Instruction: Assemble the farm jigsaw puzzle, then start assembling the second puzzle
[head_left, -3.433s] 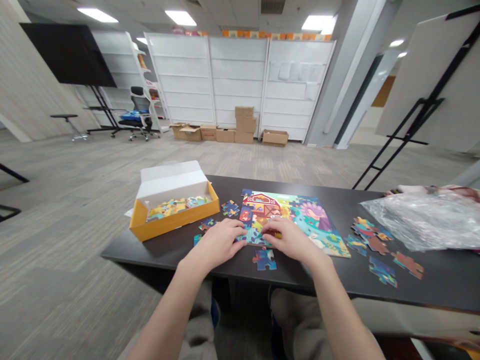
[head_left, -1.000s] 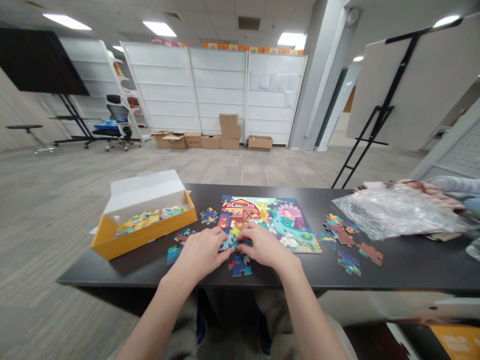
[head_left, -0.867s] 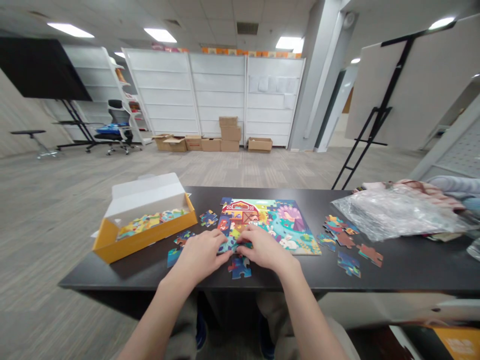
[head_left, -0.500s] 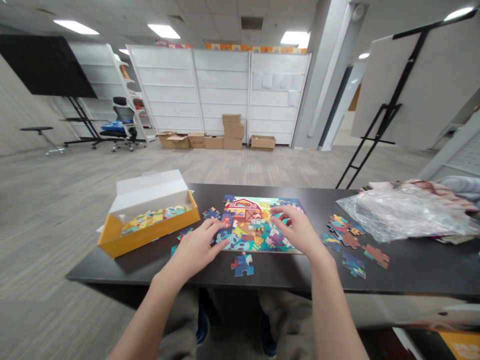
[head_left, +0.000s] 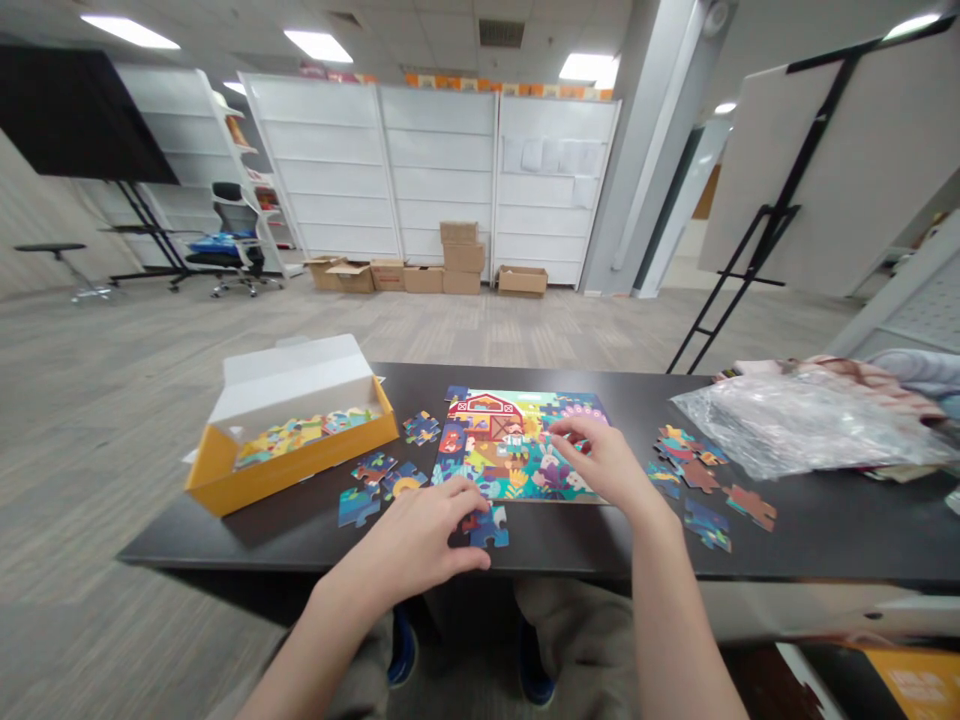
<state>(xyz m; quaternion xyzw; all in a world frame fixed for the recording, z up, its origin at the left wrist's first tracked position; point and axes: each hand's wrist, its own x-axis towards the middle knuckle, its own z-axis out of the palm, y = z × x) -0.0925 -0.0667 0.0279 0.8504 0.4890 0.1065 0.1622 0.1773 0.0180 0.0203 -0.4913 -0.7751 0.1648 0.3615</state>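
A colourful jigsaw puzzle with a red barn and animals lies on the dark table. My right hand is over its right part, fingers bent and thumb a little apart, with nothing seen between them. Near the table's front edge, my left hand has its thumb and fingers spread around a loose blue puzzle piece. Its fingers partly cover that piece; a firm grip does not show. More loose pieces lie left of the puzzle, and a group of brown and blue pieces lies right of it.
An open yellow box with puzzle pieces inside stands at the table's left. Clear plastic wrapping and folded cloth lie at the right. Cardboard boxes stand by white shelving across the room.
My left hand has moved from the puzzle's left edge down to the loose blue piece at the front. My right hand stays over the puzzle, its fingers slightly more closed. The view has shifted slightly.
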